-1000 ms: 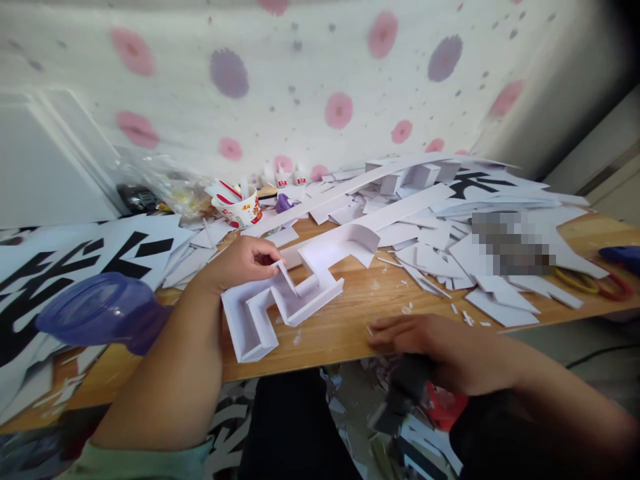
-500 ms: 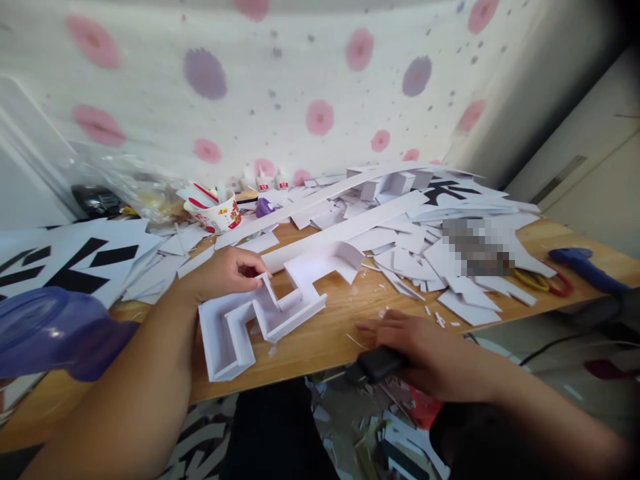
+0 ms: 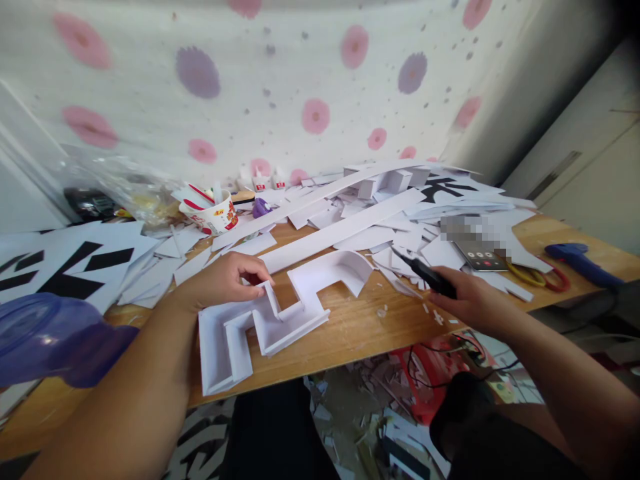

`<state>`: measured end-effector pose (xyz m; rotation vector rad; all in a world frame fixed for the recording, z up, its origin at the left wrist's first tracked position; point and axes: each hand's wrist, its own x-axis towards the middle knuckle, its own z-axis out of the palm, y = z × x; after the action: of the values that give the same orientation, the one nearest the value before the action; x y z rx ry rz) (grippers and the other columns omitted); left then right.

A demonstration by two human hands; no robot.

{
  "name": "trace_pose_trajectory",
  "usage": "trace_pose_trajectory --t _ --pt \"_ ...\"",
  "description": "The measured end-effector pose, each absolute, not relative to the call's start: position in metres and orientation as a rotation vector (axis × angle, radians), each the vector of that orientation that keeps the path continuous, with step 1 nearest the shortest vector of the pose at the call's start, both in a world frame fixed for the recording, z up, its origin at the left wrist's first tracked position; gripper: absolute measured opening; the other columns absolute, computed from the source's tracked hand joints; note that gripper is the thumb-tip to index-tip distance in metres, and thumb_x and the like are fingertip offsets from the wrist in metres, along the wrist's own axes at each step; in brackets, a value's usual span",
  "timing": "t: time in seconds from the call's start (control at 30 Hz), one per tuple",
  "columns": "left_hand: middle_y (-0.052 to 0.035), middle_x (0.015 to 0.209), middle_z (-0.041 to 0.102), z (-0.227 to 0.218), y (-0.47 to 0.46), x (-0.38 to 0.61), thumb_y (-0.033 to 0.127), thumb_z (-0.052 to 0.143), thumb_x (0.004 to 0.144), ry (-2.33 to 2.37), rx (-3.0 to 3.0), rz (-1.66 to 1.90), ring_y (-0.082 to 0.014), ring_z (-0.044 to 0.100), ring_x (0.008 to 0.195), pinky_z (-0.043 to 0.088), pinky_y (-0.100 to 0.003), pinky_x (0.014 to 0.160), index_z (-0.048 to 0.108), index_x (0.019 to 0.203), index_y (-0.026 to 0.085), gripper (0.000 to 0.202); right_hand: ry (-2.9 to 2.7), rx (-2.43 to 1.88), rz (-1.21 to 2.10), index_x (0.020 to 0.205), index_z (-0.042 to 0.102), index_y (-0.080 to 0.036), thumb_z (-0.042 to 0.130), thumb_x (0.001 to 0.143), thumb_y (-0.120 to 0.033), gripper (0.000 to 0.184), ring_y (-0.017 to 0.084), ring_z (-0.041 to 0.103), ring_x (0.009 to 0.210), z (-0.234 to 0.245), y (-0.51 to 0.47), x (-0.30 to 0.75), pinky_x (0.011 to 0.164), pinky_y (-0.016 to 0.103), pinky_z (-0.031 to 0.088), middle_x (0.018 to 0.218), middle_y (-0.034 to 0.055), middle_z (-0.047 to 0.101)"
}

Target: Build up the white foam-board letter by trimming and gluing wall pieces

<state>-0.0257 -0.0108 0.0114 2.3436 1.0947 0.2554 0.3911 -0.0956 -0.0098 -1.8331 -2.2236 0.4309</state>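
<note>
On the wooden table in front of me lies a white foam-board channel form (image 3: 295, 327) with upright walls, stepped at the left and curved at its far right end. My left hand (image 3: 235, 277) rests over its back edge, fingers closed on a short upright wall strip by the inner notch. My right hand (image 3: 467, 300) is raised to the right of the form, apart from it. It grips a black-handled, knife-like tool (image 3: 434, 277) whose slim dark tip points up and left over white scraps.
A long white strip (image 3: 345, 233) lies behind the form. Scraps, a phone (image 3: 480, 257), scissors with red and yellow handles (image 3: 553, 277) and a blue tool (image 3: 575, 260) lie right. A paper cup (image 3: 217, 217) stands back left; a purple container (image 3: 55, 340) sits near left.
My right hand has risen from the table's front edge, moving right and away from me, and its tool now points over the scraps. My left hand stays at the form.
</note>
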Motion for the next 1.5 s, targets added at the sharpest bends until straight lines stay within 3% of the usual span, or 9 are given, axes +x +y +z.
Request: trace_pose_trajectory --t 0.17,0.3,0.4,0.5,0.6,0.7,0.87,1.27,1.5 --pt "-0.0036 0.089 0.073 0.01 -0.012 -0.022 0.029 0.061 0.076 1.004 2.313 0.234 -0.0159 0.065 0.081 0.048 -0.023 0.074 0.074 0.087 0.019 0.019 -2.26 -1.871 0.065 0.131 0.054 -0.008 0.05 0.079 -0.018 0.053 0.03 0.064 0.097 -0.048 -0.072 0.409 0.083 0.04 0.05 0.113 0.0178 0.063" --pt "-0.0039 0.089 0.073 0.007 -0.011 -0.019 0.028 0.062 0.076 0.978 2.268 0.209 -0.0157 0.065 0.079 0.049 -0.023 0.07 0.074 0.088 0.018 0.02 -2.076 -1.69 -0.163 0.114 0.066 -0.011 0.056 0.079 -0.022 0.038 0.033 0.063 0.099 -0.052 -0.074 0.395 0.087 0.046 0.049 0.108 0.0171 0.066" --pt "-0.0043 0.089 0.073 0.005 -0.01 -0.015 0.029 0.063 0.075 0.966 2.248 0.201 -0.0162 0.066 0.08 0.049 -0.023 0.071 0.074 0.087 0.018 0.02 -1.984 -1.4 0.074 0.094 0.069 -0.018 0.057 0.086 -0.026 0.016 0.023 0.065 0.084 -0.042 -0.092 0.354 0.075 0.034 0.052 0.091 0.0092 0.068" --pt "-0.0039 0.086 0.073 0.003 -0.01 -0.012 0.029 0.063 0.074 0.979 2.215 0.205 -0.0151 0.065 0.076 0.048 -0.022 0.068 0.074 0.086 0.018 0.019 -2.171 -1.083 0.574 0.096 0.066 -0.02 0.057 0.088 -0.02 0.012 0.015 0.062 0.075 -0.038 -0.108 0.305 0.067 0.026 0.051 0.084 0.0043 0.066" --pt "-0.004 0.085 0.073 0.002 -0.01 -0.01 0.03 0.063 0.075 0.997 2.19 0.19 -0.0145 0.064 0.074 0.047 -0.022 0.066 0.074 0.086 0.018 0.02 -2.241 -1.003 0.786 0.096 0.064 -0.018 0.06 0.083 -0.011 0.015 0.014 0.06 0.077 -0.045 -0.108 0.275 0.069 0.025 0.049 0.09 0.0045 0.063" --pt "-0.0043 0.088 0.073 0.0 -0.01 -0.011 0.031 0.063 0.075 1.004 2.193 0.177 -0.0155 0.064 0.077 0.047 -0.023 0.068 0.074 0.087 0.018 0.021 -2.305 -1.029 0.804 0.09 0.064 -0.016 0.064 0.079 -0.007 0.014 0.014 0.057 0.076 -0.052 -0.1 0.266 0.069 0.025 0.047 0.087 0.0041 0.061" --pt "-0.003 0.087 0.072 -0.005 -0.008 -0.012 0.032 0.063 0.075 1.007 2.165 0.156 -0.0148 0.062 0.075 0.046 -0.023 0.065 0.074 0.089 0.019 0.022 -2.421 -1.008 0.715 0.08 0.061 -0.016 0.057 0.087 -0.012 0.009 0.017 0.056 0.079 -0.052 -0.095 0.263 0.073 0.028 0.045 0.083 0.0046 0.06" --pt "-0.0014 0.08 0.071 -0.005 -0.008 -0.013 0.034 0.064 0.073 0.973 2.146 0.146 -0.013 0.061 0.07 0.043 -0.022 0.062 0.073 0.086 0.016 0.024 -2.443 -1.03 0.723 0.086 0.062 -0.018 0.055 0.089 -0.015 0.008 0.019 0.057 0.085 -0.059 -0.097 0.263 0.076 0.031 0.045 0.09 0.006 0.062" --pt "-0.0013 0.088 0.071 0.005 -0.006 -0.021 0.039 0.065 0.074 0.987 2.099 -0.032 -0.0127 0.061 0.075 0.044 -0.02 0.066 0.07 0.095 0.017 0.031 -2.428 -1.048 0.727 0.084 0.061 -0.018 0.054 0.09 -0.015 0.009 0.018 0.056 0.083 -0.059 -0.098 0.265 0.074 0.03 0.044 0.089 0.0053 0.06"
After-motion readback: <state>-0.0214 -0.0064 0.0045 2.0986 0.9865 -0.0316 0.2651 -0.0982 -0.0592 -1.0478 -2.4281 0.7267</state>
